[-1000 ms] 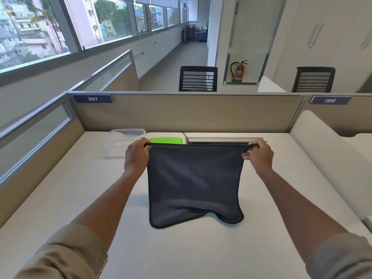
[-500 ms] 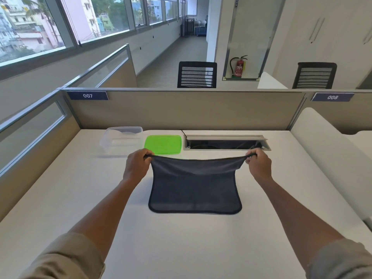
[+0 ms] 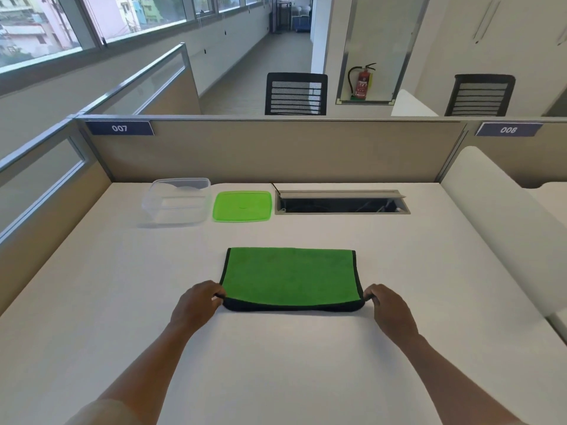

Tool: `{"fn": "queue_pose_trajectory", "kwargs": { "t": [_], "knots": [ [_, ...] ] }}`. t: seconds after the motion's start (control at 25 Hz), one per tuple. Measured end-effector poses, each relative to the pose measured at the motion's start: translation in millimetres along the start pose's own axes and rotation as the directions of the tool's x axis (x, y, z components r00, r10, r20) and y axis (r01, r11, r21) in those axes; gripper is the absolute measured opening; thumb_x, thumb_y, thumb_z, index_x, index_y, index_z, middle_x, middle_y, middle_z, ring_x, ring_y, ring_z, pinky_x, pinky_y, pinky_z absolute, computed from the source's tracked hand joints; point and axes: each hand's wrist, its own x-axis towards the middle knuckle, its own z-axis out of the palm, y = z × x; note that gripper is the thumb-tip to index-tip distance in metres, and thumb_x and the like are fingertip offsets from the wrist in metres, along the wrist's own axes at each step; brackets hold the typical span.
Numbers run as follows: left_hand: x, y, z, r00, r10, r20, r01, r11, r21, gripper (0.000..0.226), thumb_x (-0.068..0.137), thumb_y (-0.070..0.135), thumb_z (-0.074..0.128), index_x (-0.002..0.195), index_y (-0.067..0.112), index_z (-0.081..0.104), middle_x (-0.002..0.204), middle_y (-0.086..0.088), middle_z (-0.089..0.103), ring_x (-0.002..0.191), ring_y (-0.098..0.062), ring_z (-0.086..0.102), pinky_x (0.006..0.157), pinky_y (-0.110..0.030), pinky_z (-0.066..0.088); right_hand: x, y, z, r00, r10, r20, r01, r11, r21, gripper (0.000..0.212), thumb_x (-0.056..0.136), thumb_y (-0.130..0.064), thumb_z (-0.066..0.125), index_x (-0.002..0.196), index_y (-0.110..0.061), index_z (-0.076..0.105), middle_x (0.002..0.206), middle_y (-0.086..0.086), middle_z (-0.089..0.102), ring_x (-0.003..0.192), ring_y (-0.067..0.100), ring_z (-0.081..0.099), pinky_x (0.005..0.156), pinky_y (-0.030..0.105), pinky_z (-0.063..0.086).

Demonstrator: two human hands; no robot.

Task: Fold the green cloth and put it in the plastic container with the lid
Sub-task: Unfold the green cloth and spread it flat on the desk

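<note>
Both hands are pinched shut on the near corners of the green cloth (image 3: 290, 276): my left hand (image 3: 196, 305) on the left corner, my right hand (image 3: 388, 308) on the right, fingertips tucked at the dark hem. The cloth now lies flat on the desk (image 3: 276, 363), doubled over once, green face up, with the fold along its far edge. That reads to me as the first fold done; a further fold probably has to come before it fits. Half a second ago the same corners were held up at the far side and only the dark grey underside showed; I have since brought them towards me. Well beyond, the plastic container (image 3: 178, 200) stands open, the lid (image 3: 242, 206) just beside it.
</note>
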Motion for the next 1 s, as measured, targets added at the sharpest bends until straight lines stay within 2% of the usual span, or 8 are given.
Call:
{"fn": "queue_pose_trajectory", "kwargs": {
  "t": [0.2, 0.32, 0.44, 0.56, 0.72, 0.84, 0.92, 1.0],
  "knots": [
    [-5.7, -2.1, 10.3, 0.997, 0.024, 0.074, -0.024, 1.0, 0.0, 0.011, 0.083, 0.017, 0.07, 0.093, 0.021, 0.071, 0.098, 0.008, 0.067, 0.089, -0.013, 0.065, 0.079, -0.032, 0.053, -7.1, 7.9, 3.4, 0.992, 0.111, 0.055, -0.114, 0.992, 0.053, 0.035, 0.087, 0.003, 0.048, 0.091, -0.024, 0.07, 0.092, -0.011, 0.068, 0.087, 0.013, 0.061, 0.074, 0.029, 0.046],
    [-4.5, -3.6, 11.6, 0.996, 0.005, 0.085, -0.001, 0.999, -0.048, 0.003, 0.085, 0.028, 0.069, 0.083, 0.027, 0.067, 0.092, 0.011, 0.065, 0.083, -0.01, 0.063, 0.076, -0.032, 0.052, -4.9, 10.5, 1.4, 0.974, 0.179, 0.137, -0.198, 0.971, 0.136, 0.046, 0.073, 0.014, 0.044, 0.089, -0.021, 0.07, 0.092, -0.008, 0.069, 0.09, 0.016, 0.062, 0.075, 0.03, 0.046],
    [1.3, -5.8, 11.7, 0.998, -0.047, 0.052, 0.052, 0.994, -0.093, 0.015, 0.089, 0.034, 0.062, 0.075, 0.033, 0.061, 0.09, 0.012, 0.064, 0.084, -0.012, 0.061, 0.077, -0.034, 0.051, 2.1, 11.4, -0.3, 0.963, 0.196, 0.184, -0.238, 0.941, 0.239, 0.047, 0.07, 0.02, 0.039, 0.083, -0.018, 0.064, 0.092, -0.002, 0.068, 0.09, 0.023, 0.062, 0.073, 0.031, 0.047],
    [13.2, -7.1, 9.8, 0.999, -0.05, 0.01, 0.051, 0.993, -0.108, 0.01, 0.091, 0.03, 0.06, 0.083, 0.031, 0.066, 0.095, 0.012, 0.067, 0.087, -0.012, 0.06, 0.077, -0.032, 0.049, 11.3, 11.3, -0.8, 0.951, 0.281, 0.129, -0.306, 0.914, 0.266, 0.045, 0.073, 0.022, 0.037, 0.087, -0.014, 0.062, 0.097, 0.005, 0.066, 0.095, 0.028, 0.059, 0.077, 0.031, 0.042],
    [41.1, -6.8, 1.6, 0.998, -0.058, -0.031, 0.054, 0.994, -0.098, 0.015, 0.092, 0.022, 0.059, 0.103, 0.025, 0.069, 0.106, 0.005, 0.07, 0.091, -0.016, 0.061, 0.078, -0.03, 0.046, 23.5, -4.9, 1.5, 0.923, 0.377, -0.078, -0.351, 0.908, 0.23, 0.048, 0.069, 0.02, 0.04, 0.1, -0.011, 0.062, 0.105, 0.006, 0.064, 0.102, 0.027, 0.057, 0.087, 0.037, 0.046],
    [64.5, -2.7, -5.7, 0.994, -0.109, -0.023, 0.105, 0.988, -0.111, 0.031, 0.094, 0.021, 0.058, 0.125, 0.019, 0.06, 0.121, -0.005, 0.066, 0.112, -0.024, 0.06, 0.093, -0.037, 0.047, 35.3, -53.6, 13.7, 0.938, 0.298, -0.178, -0.269, 0.948, 0.172, 0.036, 0.08, 0.012, 0.044, 0.1, -0.012, 0.062, 0.1, 0.006, 0.064, 0.095, 0.026, 0.057, 0.08, 0.039, 0.048],
    [78.6, 0.6, -8.8, 0.99, -0.141, -0.003, 0.14, 0.982, -0.131, 0.046, 0.095, 0.021, 0.057, 0.139, 0.017, 0.047, 0.133, -0.01, 0.059, 0.123, -0.029, 0.054, 0.101, -0.041, 0.043, 39.2, -104.5, 33.8, 0.977, 0.173, -0.129, -0.146, 0.971, 0.191, 0.023, 0.09, 0.003, 0.047, 0.097, -0.011, 0.063, 0.095, 0.004, 0.065, 0.089, 0.023, 0.059, 0.077, 0.037, 0.05],
    [93.7, 0.8, -9.3, 0.987, -0.158, 0.027, 0.161, 0.977, -0.141, 0.055, 0.096, 0.023, 0.056, 0.147, 0.014, 0.036, 0.141, -0.013, 0.052, 0.13, -0.031, 0.049, 0.105, -0.043, 0.039, 37.8, -157.6, 62.2, 0.999, 0.022, -0.026, -0.016, 0.976, 0.219, 0.019, 0.091, 0.0, 0.049, 0.093, -0.011, 0.064, 0.087, 0.001, 0.064, 0.081, 0.017, 0.059, 0.075, 0.033, 0.053]
  ]
}}
